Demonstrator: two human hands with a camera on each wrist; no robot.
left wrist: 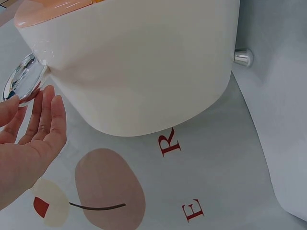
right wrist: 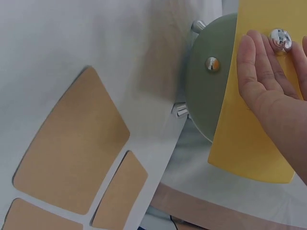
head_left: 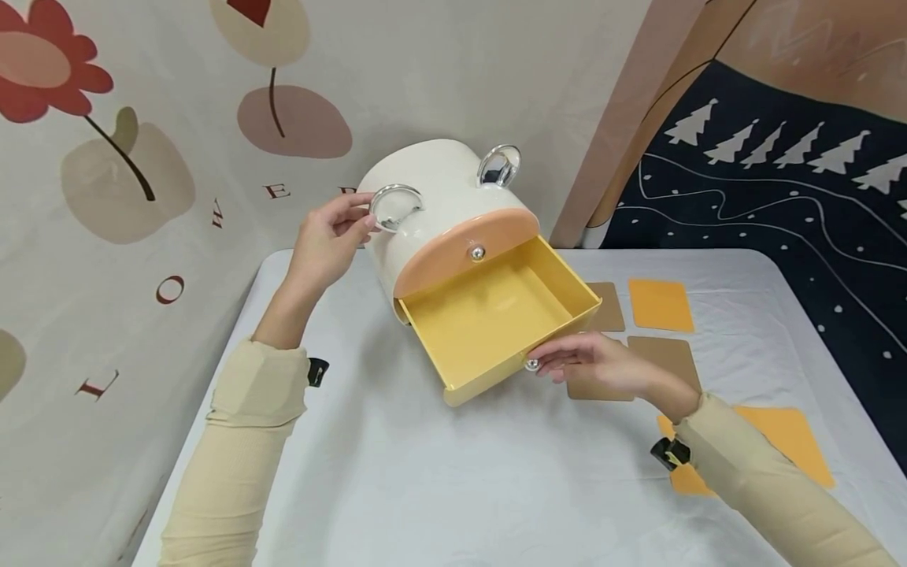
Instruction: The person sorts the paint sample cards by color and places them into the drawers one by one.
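Observation:
A small white cabinet (head_left: 432, 169) with two chrome ears stands on the table against the backdrop. My left hand (head_left: 327, 240) pinches the rim of its left ear (head_left: 397, 208) between thumb and fingers; the left wrist view shows that ear (left wrist: 21, 79) from the side. The yellow drawer (head_left: 489, 315) sticks far out beneath the orange drawer front (head_left: 446, 261), and nothing lies inside it. At the yellow drawer's front, my right hand (head_left: 602, 362) holds the silver knob (right wrist: 279, 39) with its fingertips. Below it, a green drawer front (right wrist: 204, 93) with its own knob is flush with the cabinet.
To the right lie several flat cards, including an orange card (head_left: 661, 305) and a brown card (head_left: 666, 361). My right forearm passes over another orange card (head_left: 790, 441). The other chrome ear (head_left: 499, 166) rises at the cabinet's right. Printed cloth hangs behind the white table (head_left: 397, 488).

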